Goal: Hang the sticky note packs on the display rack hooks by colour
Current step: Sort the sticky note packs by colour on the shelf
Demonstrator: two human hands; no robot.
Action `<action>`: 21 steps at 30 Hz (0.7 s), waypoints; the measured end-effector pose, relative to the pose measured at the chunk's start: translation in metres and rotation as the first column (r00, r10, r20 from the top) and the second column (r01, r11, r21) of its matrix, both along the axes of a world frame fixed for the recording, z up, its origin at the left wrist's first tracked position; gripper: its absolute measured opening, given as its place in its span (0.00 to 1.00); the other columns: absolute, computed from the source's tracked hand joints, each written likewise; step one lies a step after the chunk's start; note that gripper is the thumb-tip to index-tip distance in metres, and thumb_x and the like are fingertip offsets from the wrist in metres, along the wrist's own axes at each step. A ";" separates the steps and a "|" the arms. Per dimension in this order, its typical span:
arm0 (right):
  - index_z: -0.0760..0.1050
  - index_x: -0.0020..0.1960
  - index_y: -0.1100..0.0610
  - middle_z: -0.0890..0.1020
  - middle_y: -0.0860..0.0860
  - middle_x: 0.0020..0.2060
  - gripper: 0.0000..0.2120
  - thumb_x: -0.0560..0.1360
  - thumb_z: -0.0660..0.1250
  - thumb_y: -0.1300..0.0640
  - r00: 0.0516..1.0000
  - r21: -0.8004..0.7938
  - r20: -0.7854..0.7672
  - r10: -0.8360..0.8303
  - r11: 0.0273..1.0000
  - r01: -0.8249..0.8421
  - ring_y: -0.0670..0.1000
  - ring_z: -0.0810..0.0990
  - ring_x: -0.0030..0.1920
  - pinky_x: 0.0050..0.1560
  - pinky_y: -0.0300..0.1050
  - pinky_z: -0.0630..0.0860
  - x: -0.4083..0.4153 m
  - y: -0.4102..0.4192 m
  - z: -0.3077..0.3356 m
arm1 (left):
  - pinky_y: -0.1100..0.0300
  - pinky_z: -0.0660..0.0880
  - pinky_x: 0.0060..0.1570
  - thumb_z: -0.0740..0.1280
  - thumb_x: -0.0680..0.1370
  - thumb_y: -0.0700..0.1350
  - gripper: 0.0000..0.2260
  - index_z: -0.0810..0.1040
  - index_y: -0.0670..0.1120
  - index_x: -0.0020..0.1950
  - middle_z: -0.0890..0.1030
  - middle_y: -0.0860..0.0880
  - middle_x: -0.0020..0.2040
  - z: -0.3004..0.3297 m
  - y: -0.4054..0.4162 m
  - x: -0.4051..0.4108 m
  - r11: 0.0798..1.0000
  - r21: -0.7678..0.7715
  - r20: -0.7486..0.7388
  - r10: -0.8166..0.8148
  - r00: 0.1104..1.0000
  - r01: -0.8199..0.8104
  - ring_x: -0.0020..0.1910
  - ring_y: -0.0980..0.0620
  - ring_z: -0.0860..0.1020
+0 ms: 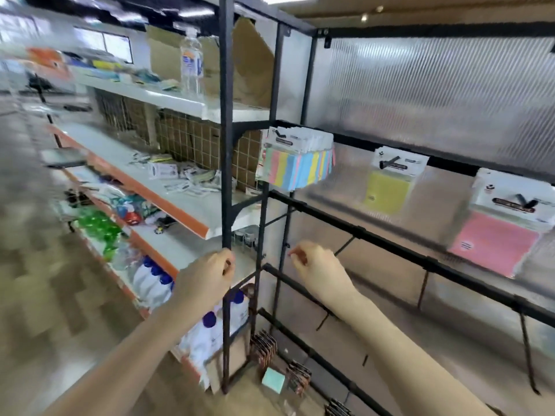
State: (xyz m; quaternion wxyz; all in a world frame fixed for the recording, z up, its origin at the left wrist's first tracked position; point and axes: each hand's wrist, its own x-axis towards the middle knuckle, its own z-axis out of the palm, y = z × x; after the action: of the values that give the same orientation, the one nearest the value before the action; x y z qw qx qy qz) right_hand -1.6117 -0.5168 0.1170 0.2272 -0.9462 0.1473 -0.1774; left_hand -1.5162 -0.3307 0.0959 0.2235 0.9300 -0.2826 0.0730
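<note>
- Our two bare forearms fill the foreground, reaching toward the black display rack [390,235].
- Our left hand [207,277] curls its fingers round the rack's upright post [226,175]; our right hand [318,267] hangs by a lower rail, fingers loosely bunched, and we cannot tell whether they pinch anything.
- Hung so far, by our reading: a thick row of multicolour packs [300,163] in pastel stripes at the left hook, a yellow pack [387,190] well to its right, and pink packs [495,241] further right again, each on a white printed header card.
- Still to do, we judge: a mint-green pack [273,380] lies on the floor beside dark stacked items at the rack's foot, and the lower rails' thin hooks [527,349] are bare.
- The rack is matte metal tube backed with ribbed translucent sheet; the packs are flat, glossy squares.
- Beyond, to the left, white shelves [156,175] with orange edging carry blurred goods, and a clear plastic bottle [191,61] stands on the top one.
</note>
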 end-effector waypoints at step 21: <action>0.74 0.54 0.58 0.80 0.57 0.51 0.10 0.78 0.56 0.57 0.947 0.102 -0.099 0.304 0.950 -0.295 0.60 0.78 0.51 0.48 0.48 0.75 0.258 0.073 -0.027 | 0.59 0.70 0.43 0.55 0.81 0.47 0.12 0.73 0.54 0.61 0.78 0.50 0.58 -0.027 0.050 0.187 0.915 0.171 -0.149 0.390 0.909 -0.365 0.52 0.49 0.77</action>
State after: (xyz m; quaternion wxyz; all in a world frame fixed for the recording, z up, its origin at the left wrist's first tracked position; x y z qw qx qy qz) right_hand -1.3541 -0.4434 0.0901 0.2832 -0.9554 0.0220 -0.0805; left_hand -1.3293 -0.2807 0.0687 0.1641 0.9831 -0.0800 0.0106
